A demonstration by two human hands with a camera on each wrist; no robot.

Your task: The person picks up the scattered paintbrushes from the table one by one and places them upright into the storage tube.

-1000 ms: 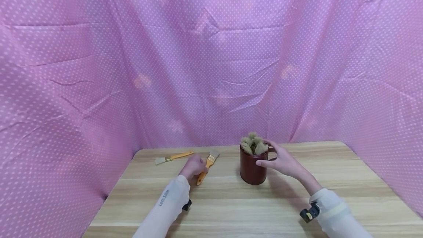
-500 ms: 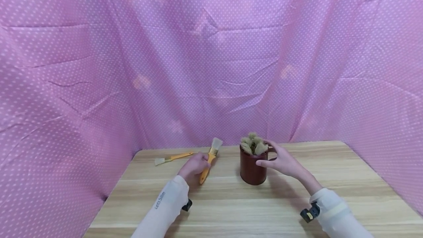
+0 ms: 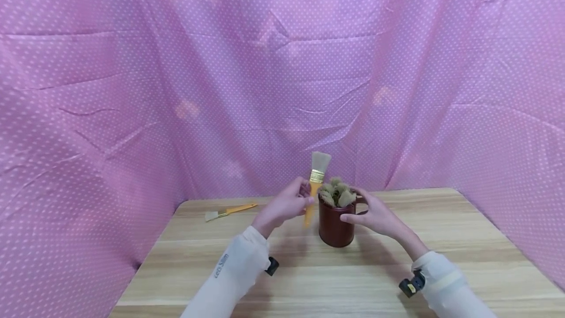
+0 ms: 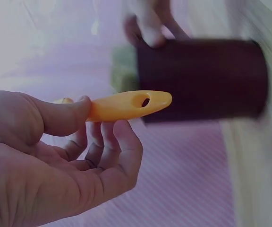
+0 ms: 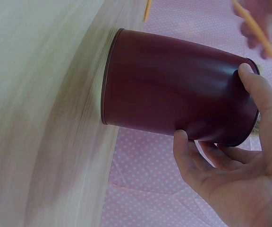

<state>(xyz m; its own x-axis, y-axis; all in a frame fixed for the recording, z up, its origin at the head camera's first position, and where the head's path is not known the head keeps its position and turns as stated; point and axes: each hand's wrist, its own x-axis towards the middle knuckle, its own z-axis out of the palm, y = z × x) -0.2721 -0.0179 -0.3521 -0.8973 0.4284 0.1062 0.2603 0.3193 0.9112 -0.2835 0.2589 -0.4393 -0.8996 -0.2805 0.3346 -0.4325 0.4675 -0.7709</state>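
My left hand (image 3: 289, 203) pinches a paintbrush by its orange handle (image 4: 126, 105), thumb on one side and fingers on the other. The paintbrush (image 3: 316, 180) is raised off the table just left of the mug, bristles up and the holed handle end down. A dark red mug (image 3: 336, 227) stands upright on the table, with several beige fluffy tufts (image 3: 337, 193) showing above its rim. My right hand (image 3: 375, 214) grips the mug near its top on the handle side; in the right wrist view its thumb and fingers (image 5: 185, 156) lie around the mug's wall.
Another paintbrush (image 3: 230, 211) with an orange handle lies at the back left of the wooden table (image 3: 212, 254). Pink dotted cloth (image 3: 282, 87) hangs behind the table and along both sides.
My left hand has lifted the paintbrush from the table and carried it right, close to the mug. The brush has turned more upright. The right hand and mug have stayed in place.
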